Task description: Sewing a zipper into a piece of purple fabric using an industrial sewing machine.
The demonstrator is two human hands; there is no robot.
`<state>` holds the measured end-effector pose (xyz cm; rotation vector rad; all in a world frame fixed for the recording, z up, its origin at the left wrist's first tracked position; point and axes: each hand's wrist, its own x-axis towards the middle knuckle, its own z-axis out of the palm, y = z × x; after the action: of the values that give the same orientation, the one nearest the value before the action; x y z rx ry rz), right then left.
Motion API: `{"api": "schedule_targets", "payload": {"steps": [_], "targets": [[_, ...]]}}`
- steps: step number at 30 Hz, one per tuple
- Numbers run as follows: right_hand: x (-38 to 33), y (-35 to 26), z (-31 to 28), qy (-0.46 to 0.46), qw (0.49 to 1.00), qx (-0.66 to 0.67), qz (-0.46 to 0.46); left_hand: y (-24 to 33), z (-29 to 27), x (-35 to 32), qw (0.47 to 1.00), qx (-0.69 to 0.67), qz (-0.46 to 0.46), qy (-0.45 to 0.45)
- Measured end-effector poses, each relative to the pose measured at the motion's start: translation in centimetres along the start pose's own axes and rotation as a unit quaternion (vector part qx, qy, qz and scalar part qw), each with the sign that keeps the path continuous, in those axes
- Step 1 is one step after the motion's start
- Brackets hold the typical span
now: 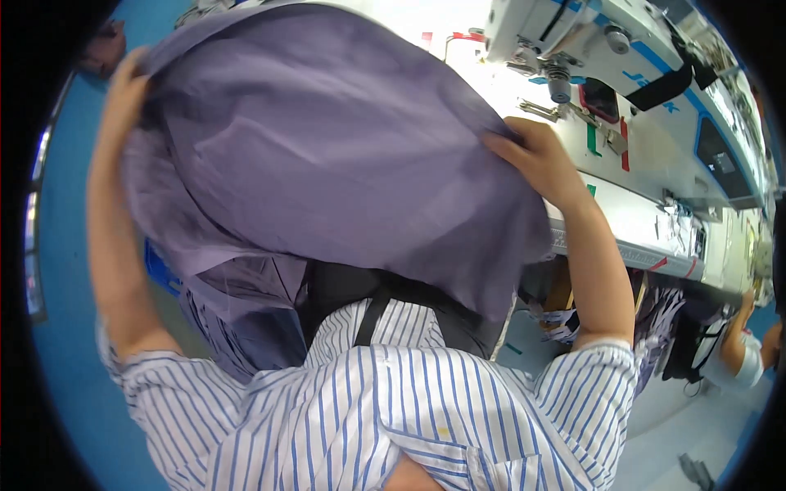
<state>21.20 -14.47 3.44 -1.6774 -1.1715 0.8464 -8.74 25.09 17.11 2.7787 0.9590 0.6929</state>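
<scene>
A large piece of purple-grey fabric (327, 155) is spread between my two raised hands and hangs in front of me. At its upper left edge, my left hand (127, 94) is closed on the cloth, with the fingertips partly hidden behind it. My right hand (544, 159) grips the right edge, thumb on the near face and the other fingers out of sight behind. The lower part of the fabric drapes down over my lap, where more folded purple-grey cloth (246, 286) lies at the left.
A white and blue sewing machine (598, 57) stands at the upper right on a white worktable (622, 200). Near its needle area lie a dark phone-like object (598, 100) and small metal parts. A blue crate (161, 268) is at the left. Another person (737, 352) sits at the far right.
</scene>
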Motion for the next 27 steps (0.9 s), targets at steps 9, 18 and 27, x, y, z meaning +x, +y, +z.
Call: {"api": "schedule_targets", "payload": {"steps": [9, 18, 27], "targets": [[1.8, -1.9, 2.1, -0.175, 0.978, -0.027, 0.108, 6.9, 22.4, -6.0, 0.988, 0.056, 0.129, -0.067], [-0.5, -1.5, 5.7, 0.064, 0.941, -0.303, -0.136, 2.0, 23.5, -2.3, 0.994, 0.076, 0.076, -0.033], [0.5, 0.5, 0.7, 0.142, 0.98, -0.072, 0.115, 1.1, 23.5, -1.8, 0.991, 0.066, 0.108, -0.037]]}}
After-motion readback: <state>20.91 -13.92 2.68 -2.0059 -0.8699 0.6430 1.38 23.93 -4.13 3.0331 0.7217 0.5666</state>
